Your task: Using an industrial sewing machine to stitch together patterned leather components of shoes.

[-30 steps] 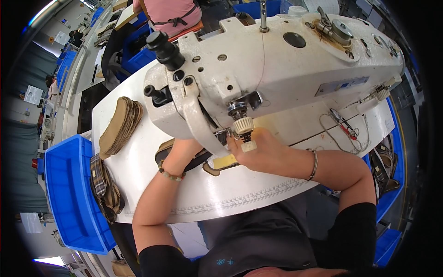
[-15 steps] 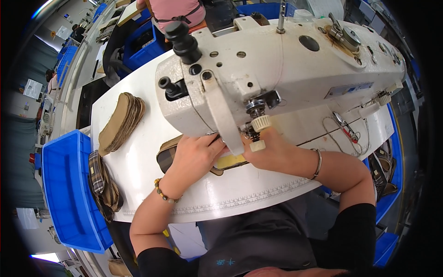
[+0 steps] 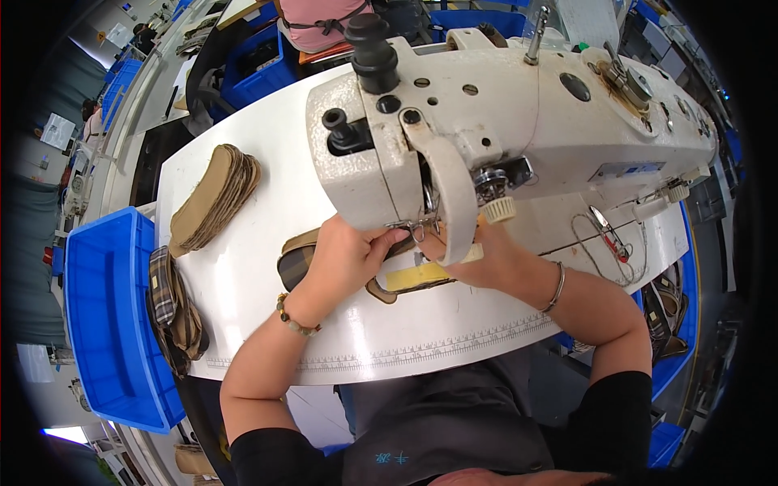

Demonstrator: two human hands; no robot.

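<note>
Under the head of a white sewing machine (image 3: 510, 105) lies a brown plaid fabric piece (image 3: 297, 264) with a tan edge, and a yellow strip (image 3: 417, 277) shows beside it. Above the fabric is my left hand (image 3: 342, 257), thumb and forefinger pinched together close to the needle area; anything between them is too small to make out. My right hand (image 3: 498, 257) reaches in from the other side, its fingertips meeting near the same spot. The machine's pale curved lever (image 3: 458, 202) partly covers those fingers, and what they hold is hidden.
Tan fabric pieces (image 3: 212, 201) are stacked on the white table at left. Plaid pieces (image 3: 177, 312) hang over its edge beside a blue bin (image 3: 117, 324). Small red-handled snips (image 3: 612, 236) and a cord lie at right. A person in pink (image 3: 324, 24) is beyond.
My view has shifted, so the machine appears farther right. My left hand's fingers have gone from beside the lever to a visible pinch near the needle, and right fingertips now show there too.
</note>
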